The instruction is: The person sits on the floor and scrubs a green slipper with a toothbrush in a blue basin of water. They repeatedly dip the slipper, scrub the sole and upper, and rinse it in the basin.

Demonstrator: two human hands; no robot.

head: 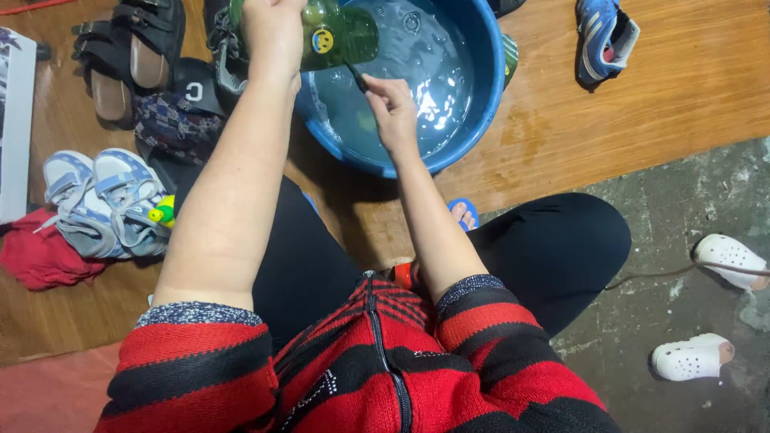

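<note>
We hold a green clog (337, 32) over the blue basin (473, 120) of soapy water: our left hand (273, 36) grips it, our right hand (393, 108) pinches a thin dark brush handle. We judge the scrubbing unfinished; 2 grey sneakers (104, 200) wait dry.

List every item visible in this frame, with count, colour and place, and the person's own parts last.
basin: 1, blue, holding water, top centre on the wooden boards
green shoe: 1, translucent green with a yellow round charm, over the basin
thin dark tool: 1, black, in the basin; kind unclear
sandals: 2, black and brown, top left
sneakers: 2, white and light blue, left
red cloth: 1, left edge
blue shoe: 1, top right
white clogs: 2, right, concrete floor
left hand: holds the green shoe
right hand: grips the thin dark tool
</note>
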